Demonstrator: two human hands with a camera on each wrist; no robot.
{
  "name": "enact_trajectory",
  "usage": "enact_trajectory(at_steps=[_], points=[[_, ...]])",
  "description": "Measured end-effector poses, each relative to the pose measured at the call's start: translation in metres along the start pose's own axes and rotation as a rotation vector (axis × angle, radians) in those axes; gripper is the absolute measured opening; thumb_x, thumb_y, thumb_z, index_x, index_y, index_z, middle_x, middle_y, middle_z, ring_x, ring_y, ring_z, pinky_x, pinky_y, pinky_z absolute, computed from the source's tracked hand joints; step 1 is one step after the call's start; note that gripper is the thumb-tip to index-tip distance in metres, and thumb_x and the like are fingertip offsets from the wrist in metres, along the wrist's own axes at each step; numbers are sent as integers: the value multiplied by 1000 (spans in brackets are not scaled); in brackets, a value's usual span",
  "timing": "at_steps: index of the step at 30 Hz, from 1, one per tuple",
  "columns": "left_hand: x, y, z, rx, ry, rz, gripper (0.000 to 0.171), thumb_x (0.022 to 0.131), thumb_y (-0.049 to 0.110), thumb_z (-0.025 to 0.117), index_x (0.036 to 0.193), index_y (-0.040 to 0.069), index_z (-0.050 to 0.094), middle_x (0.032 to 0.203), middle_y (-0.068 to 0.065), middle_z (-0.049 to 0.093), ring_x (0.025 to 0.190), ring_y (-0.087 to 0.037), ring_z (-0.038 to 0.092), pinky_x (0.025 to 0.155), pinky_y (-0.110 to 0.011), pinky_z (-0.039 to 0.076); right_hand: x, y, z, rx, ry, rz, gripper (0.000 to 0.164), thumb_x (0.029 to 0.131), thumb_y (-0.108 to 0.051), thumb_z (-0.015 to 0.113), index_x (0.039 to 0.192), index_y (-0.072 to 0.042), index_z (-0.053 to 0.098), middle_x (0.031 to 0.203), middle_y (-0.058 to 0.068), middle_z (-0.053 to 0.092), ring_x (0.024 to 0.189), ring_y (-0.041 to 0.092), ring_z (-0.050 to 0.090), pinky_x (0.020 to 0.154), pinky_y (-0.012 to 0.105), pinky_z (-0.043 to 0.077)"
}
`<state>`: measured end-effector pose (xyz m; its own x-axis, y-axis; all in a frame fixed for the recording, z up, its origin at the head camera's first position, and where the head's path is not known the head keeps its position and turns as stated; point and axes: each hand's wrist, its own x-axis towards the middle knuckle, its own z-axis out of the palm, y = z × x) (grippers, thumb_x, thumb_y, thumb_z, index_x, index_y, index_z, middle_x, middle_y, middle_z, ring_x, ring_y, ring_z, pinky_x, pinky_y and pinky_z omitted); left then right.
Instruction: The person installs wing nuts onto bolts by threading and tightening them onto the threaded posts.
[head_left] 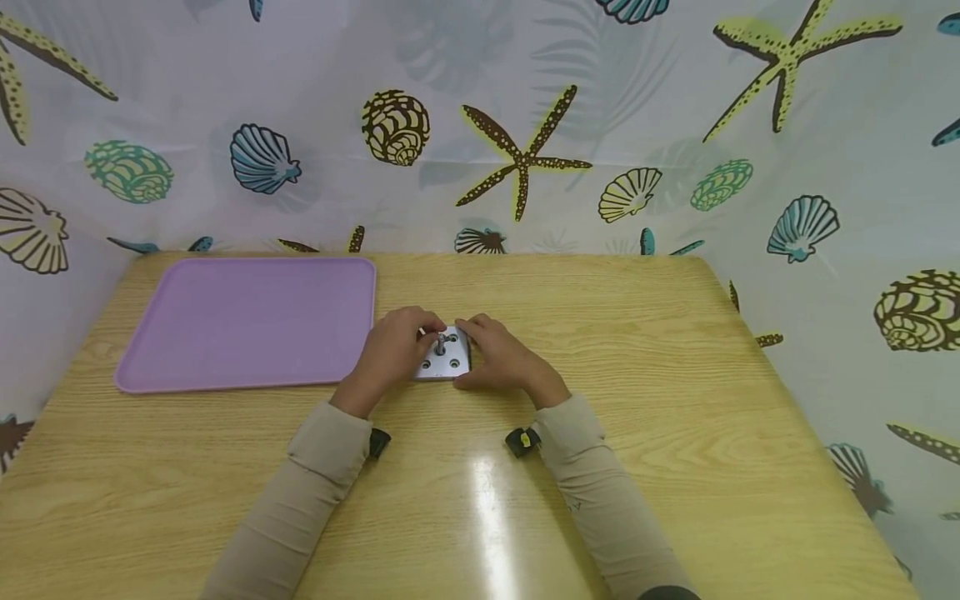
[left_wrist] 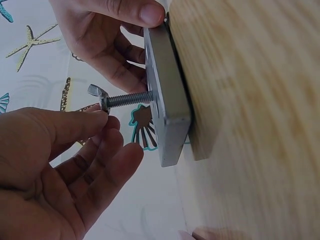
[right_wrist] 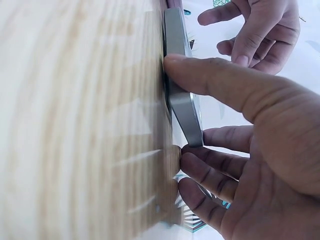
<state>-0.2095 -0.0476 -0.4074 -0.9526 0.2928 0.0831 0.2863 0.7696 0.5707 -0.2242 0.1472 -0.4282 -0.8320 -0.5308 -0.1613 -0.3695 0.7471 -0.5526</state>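
Note:
A square silver metal plate [head_left: 441,372] with a hole near each corner lies on the wooden table. From its middle stands a threaded bolt [left_wrist: 131,99], with a wing nut [left_wrist: 100,97] at its outer end. My left hand [head_left: 396,352] pinches the wing nut between thumb and index finger; its other fingers are loosely bent beside the bolt. Gripping the plate by its right side is my right hand [head_left: 501,354], the thumb on the near edge and the fingers round the far corner. In the right wrist view the plate hides the bolt.
A shallow purple tray [head_left: 255,321] sits at the left rear of the wooden table [head_left: 637,358]. Behind and along the sides hangs a white curtain [head_left: 315,75] printed with shells and starfish. Dark wrist straps [head_left: 519,442] show below the hands.

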Motion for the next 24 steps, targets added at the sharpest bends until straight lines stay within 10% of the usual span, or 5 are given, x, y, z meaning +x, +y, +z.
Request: enact_trajectory(at_steps=[24], points=[[1,-2,2,16,8,38,8,92,15,70,97,13,76,106,-6,71,89,-21,69,75,-39,55,0,1,1,-7,1,1,92,80,-27,84,153,-1,35,143,16,46,130,28,46,114,43,39]])
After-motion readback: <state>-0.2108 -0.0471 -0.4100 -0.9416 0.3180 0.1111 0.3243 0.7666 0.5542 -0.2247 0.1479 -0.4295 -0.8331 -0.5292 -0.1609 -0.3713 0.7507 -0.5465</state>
